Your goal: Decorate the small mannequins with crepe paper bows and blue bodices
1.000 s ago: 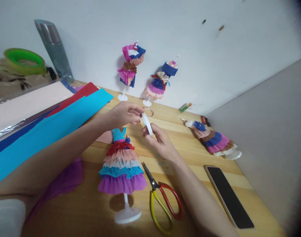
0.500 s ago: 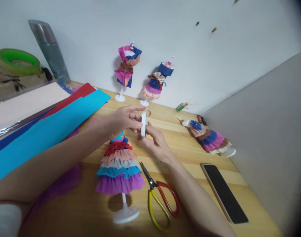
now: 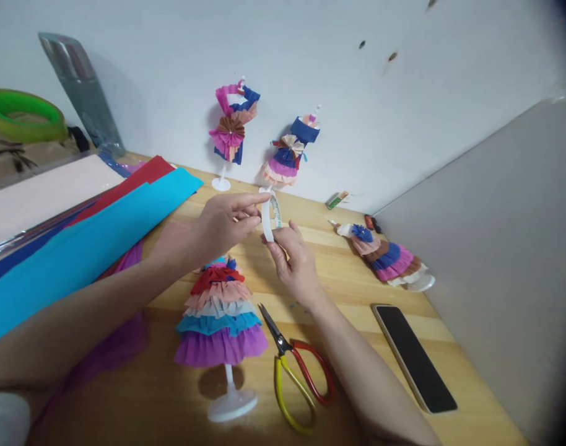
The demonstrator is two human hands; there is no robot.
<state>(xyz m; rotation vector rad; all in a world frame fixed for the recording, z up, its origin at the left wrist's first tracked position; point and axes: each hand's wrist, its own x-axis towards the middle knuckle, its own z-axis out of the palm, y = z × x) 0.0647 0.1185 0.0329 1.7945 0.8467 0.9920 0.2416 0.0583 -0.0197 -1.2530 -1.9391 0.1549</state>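
A roll of white tape point(image 3: 267, 218) is held upright over the table, its printed inner ring partly showing. My right hand point(image 3: 295, 260) grips the lower part of the roll between thumb and fingers. On the other side, my left hand point(image 3: 230, 217) has its index finger at the top edge and its thumb by the side of the roll. Below the hands stands a small dress form in a tiered crepe-paper dress point(image 3: 222, 316); my left hand and wrist partly hide its top. Scissors point(image 3: 283, 347) with one red and one yellow handle lie beside it, blades apart.
Two dressed forms point(image 3: 230, 133) point(image 3: 290, 155) stand by the wall; another dressed form point(image 3: 387, 257) lies at right. A phone point(image 3: 415, 356) is near the right edge. Crepe-paper sheets point(image 3: 101, 229), a bottle point(image 3: 85, 93) and a green-lined ring point(image 3: 25, 114) are at left.
The tape roll has turned so more of its inner ring shows, and it sits slightly higher. My left fingers have shifted toward its upper edge. The whole view has shifted slightly.
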